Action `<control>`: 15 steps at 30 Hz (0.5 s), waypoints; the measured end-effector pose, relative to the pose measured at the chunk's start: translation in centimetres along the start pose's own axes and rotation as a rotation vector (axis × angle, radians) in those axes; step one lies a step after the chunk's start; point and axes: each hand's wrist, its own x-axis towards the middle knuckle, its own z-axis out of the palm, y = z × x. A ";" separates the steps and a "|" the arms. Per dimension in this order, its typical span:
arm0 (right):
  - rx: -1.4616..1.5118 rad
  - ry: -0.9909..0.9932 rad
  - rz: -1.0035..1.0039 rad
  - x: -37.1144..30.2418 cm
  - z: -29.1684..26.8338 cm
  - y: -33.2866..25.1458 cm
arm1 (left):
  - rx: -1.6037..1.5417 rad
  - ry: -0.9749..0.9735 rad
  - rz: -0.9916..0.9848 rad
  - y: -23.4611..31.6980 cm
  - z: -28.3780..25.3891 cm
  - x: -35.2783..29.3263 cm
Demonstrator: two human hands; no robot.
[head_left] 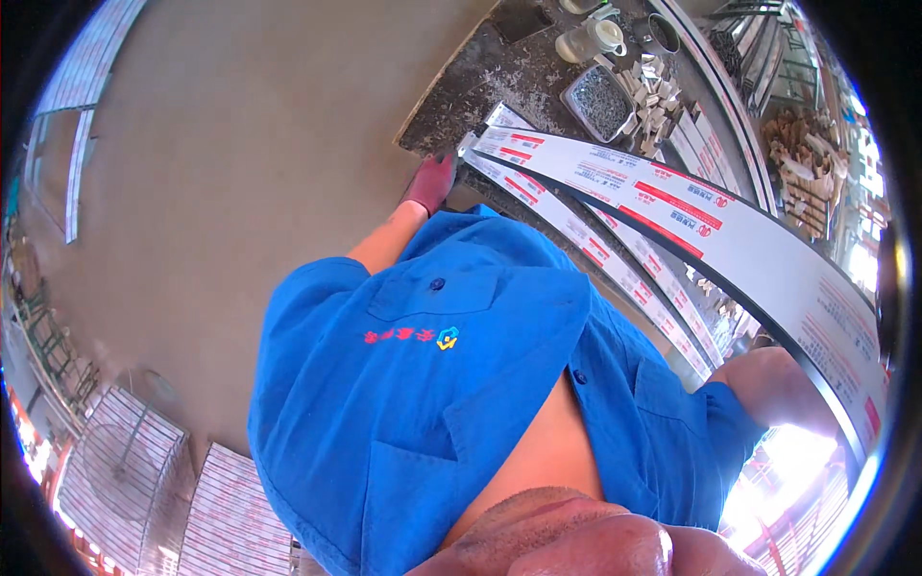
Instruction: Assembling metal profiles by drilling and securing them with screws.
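Observation:
A long metal profile [615, 178] in white protective film with red print slants from the workbench toward the right rim, its near part raised close to me. My left hand [434, 182], in a dark red glove, is closed at the profile's far end; its fingertips are partly hidden there. My right forearm [778, 389] passes behind the raised profile at the right, and that hand is hidden. More film-wrapped profiles [595, 245] lie below the raised one, along the bench edge.
On the dark workbench [451, 101] stand a clear tray of small metal parts [600, 104], a pale jug [588, 40] and a dark round container [658, 34]. Small cut pieces [656, 96] lie heaped beside the tray. Stacked profiles [235, 514] and a fan [120, 470] are at lower left.

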 end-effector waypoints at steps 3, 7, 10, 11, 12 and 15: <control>-0.011 -0.007 -0.002 0.4 0.4 -0.2 | 0.016 -0.035 -0.013 0.5 -0.3 0.8; -0.024 -0.015 -0.006 0.7 0.7 -0.6 | -0.486 -0.033 -0.408 3.0 -1.5 1.5; -0.022 -0.025 -0.013 1.1 1.0 -0.8 | -0.426 0.020 -0.320 1.3 0.5 1.3; -0.022 -0.028 -0.014 1.2 1.2 -0.8 | -0.368 0.042 -0.247 0.9 0.9 1.3; -0.028 -0.031 -0.013 1.3 1.2 -0.9 | -0.368 0.041 -0.246 0.5 1.3 1.1; -0.034 -0.038 -0.019 1.6 1.6 -0.9 | 0.046 0.026 -0.001 0.8 1.5 0.9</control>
